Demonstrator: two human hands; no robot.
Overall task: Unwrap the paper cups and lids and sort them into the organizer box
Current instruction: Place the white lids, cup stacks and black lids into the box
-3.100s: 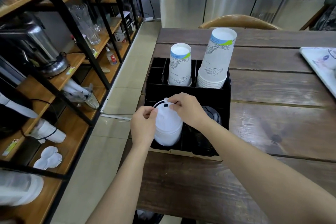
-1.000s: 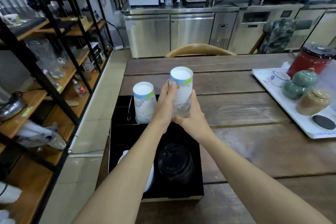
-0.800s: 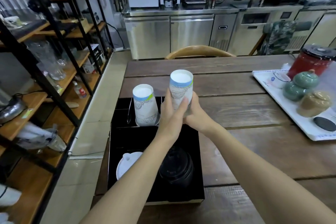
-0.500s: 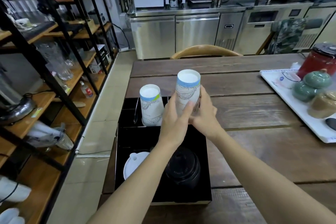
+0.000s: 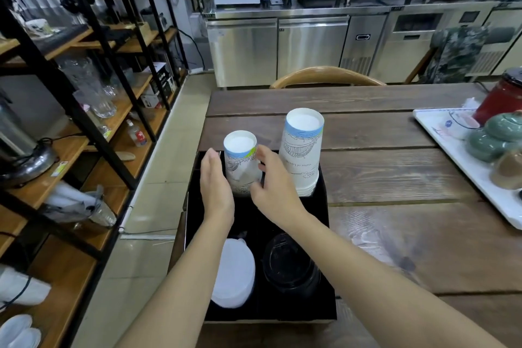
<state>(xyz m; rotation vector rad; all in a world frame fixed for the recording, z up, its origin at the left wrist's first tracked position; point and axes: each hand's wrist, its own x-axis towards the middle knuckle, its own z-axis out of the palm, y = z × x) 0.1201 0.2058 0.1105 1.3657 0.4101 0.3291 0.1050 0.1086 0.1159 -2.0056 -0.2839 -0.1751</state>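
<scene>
A café work room with steel fridges at the back and black shelves along the left side; in front stands a dark wooden table (image 5: 395, 178), and at its left edge sits the black organizer box (image 5: 327, 277). In the far left compartment of the box stands the short stack of cups (image 5: 241, 164), upside down, its long axis upright and leaning a little to 11 o'clock. The left hand (image 5: 216, 186) is at 9 o'clock of this stack, flat and spread, palm facing the cups, just beside the wall or perhaps touching it; I cannot tell which. The right hand (image 5: 272, 182) is at 3 o'clock, its fingers (image 5: 261, 167) half curled and resting against the cup wall, not closed around anything. So the stack lies between both palms, and both hands are equally near. The tall stack of cups (image 5: 302, 152) stands upright in the far right compartment, free. The white lids (image 5: 233, 274) and the black lids (image 5: 289, 265) fill the two near compartments. I judge the coming move is only to straighten this short stack.
</scene>
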